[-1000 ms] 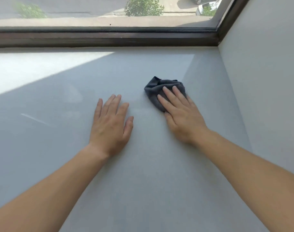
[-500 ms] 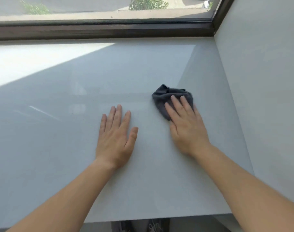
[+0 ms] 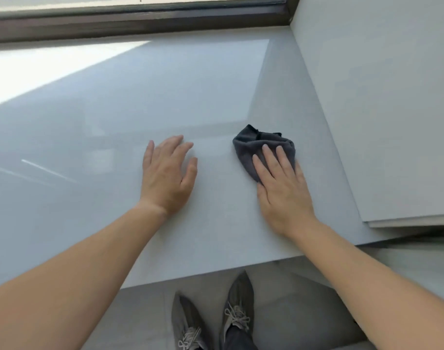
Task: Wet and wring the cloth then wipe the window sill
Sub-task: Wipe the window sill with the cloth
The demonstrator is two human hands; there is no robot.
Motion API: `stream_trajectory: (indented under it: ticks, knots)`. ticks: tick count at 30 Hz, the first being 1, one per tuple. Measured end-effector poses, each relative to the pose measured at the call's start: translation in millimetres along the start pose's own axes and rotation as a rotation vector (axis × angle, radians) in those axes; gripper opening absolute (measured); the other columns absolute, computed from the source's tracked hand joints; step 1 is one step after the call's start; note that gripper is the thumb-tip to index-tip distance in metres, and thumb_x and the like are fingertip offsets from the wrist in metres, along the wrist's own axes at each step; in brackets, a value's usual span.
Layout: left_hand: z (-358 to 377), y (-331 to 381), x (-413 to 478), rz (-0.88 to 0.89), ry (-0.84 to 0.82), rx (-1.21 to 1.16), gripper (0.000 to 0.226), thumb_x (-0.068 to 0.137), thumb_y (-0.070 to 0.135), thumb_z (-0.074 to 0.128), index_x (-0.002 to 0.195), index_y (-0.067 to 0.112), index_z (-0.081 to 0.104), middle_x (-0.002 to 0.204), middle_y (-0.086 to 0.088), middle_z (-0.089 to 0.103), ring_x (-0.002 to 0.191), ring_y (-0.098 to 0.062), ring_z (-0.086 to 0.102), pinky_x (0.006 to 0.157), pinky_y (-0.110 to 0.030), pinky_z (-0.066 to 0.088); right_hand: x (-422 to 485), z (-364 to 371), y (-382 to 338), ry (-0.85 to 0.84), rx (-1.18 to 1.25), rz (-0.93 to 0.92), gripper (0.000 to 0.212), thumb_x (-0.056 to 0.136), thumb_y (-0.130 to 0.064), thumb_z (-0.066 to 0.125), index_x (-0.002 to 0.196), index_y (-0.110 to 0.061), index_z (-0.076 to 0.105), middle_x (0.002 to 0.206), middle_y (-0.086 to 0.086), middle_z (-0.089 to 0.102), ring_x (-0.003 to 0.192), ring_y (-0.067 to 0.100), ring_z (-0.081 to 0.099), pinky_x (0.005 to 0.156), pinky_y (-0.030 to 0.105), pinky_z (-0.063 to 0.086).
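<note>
- Right fingers (image 3: 269,157) are laid straight and close together, pressed flat on the cloth (image 3: 251,147) – nothing is curled round it or pinched.
- Right hand (image 3: 285,195): the palm is set down on the window sill (image 3: 190,97) behind the cloth, with only the fingers covering it.
- Left fingers (image 3: 176,147) are held straight and slightly apart, with nothing held; the left hand (image 3: 166,178) is rested flat on the sill, well apart from the cloth.
- The cloth is dark grey and bunched into a small wad on the right part of the sill, near the side wall (image 3: 380,97) but not touching it.
- Handling, judged: the cloth is soft, light and limp – easily bunched and slid under flat pressure. Whether it is damp cannot be told. For lifting, it would be best gathered at the middle of the wad; for wiping, a flat press on top is enough.
- The sill is glossy and looks smooth, so little drag is expected.
- Step judged: wiping is under way.
- Further out: the dark window frame (image 3: 140,21) lies along the back edge, and grey shoes (image 3: 237,317) are seen on the floor below the front edge.
</note>
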State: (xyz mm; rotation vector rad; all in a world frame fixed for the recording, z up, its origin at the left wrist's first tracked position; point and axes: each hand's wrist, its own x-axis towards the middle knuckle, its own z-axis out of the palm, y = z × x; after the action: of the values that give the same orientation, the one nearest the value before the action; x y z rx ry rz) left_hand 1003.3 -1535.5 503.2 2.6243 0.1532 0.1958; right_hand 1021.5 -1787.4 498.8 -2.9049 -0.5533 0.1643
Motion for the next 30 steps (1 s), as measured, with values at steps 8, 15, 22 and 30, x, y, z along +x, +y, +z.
stream_trajectory:
  ticks: [8,15,22,30]
  knots:
    - [8.2,27.2,-31.5,0.013,-0.144,0.043,0.059,0.096,0.048,0.025,0.146,0.021,0.041,0.162,-0.005,0.026,0.152,-0.020,0.011,0.123,-0.045,-0.004,-94.1,5.9,-10.9,-0.057,-0.058,-0.322,0.063,0.094,-0.031,0.043,0.156,-0.021,0.034,0.168,0.001,0.020,0.156,0.024,0.009,0.124,0.050,0.012]
    - [9.1,33.2,-26.9,-0.035,-0.176,0.089,0.058,0.094,0.050,0.025,0.140,0.019,0.044,0.161,-0.008,0.024,0.152,-0.024,0.009,0.122,-0.048,-0.006,-85.5,-6.3,26.4,-0.009,-0.044,0.194,0.065,0.097,-0.036,0.019,0.160,-0.020,0.021,0.170,0.001,0.006,0.156,0.025,-0.002,0.125,0.049,0.007]
    - [15.0,44.2,8.4,-0.014,-0.099,0.083,0.057,0.096,0.048,0.025,0.140,0.020,0.045,0.161,-0.009,0.024,0.151,-0.023,0.011,0.123,-0.046,-0.006,-76.2,0.3,26.1,0.001,-0.004,0.034,0.059,0.099,-0.032,0.032,0.157,-0.021,0.034,0.168,-0.002,0.018,0.156,0.022,0.008,0.121,0.049,0.014]
    - [28.8,36.6,127.3,-0.072,-0.101,0.078,0.053,0.103,0.040,0.026,0.152,0.020,0.030,0.166,-0.007,0.010,0.153,-0.022,-0.002,0.123,-0.042,-0.006,73.4,-6.5,8.9,0.000,0.028,-0.056,0.058,0.100,-0.036,0.029,0.157,-0.026,0.031,0.168,-0.003,0.016,0.156,0.022,0.006,0.124,0.046,0.004]
